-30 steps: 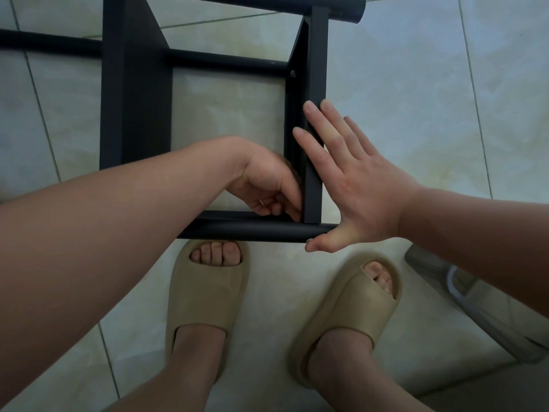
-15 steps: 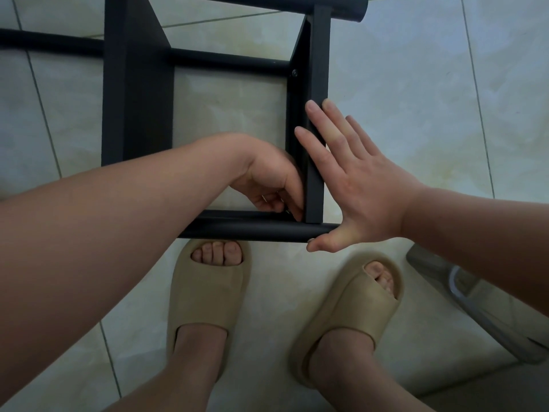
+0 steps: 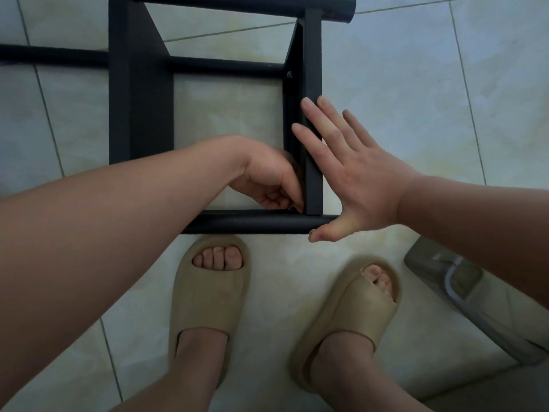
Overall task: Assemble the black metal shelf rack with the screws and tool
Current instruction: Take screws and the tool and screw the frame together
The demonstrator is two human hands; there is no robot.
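Black rack (image 3: 312,55); right hand (image 3: 362,188) pressing flat.

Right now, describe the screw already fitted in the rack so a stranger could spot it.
Find the black rack on the tiled floor, then the flat bar that the right hand presses with straight fingers. Follow that bar away from the person to where a thin crossbar meets it: the screw is the small round head there, paler than the black metal round it.

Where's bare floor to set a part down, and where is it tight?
Bare tile: right of the upright bar, beyond the right hand, and inside the rack between the wide panel and that bar. Crowded: the near corner at the left hand, and around the slippers.
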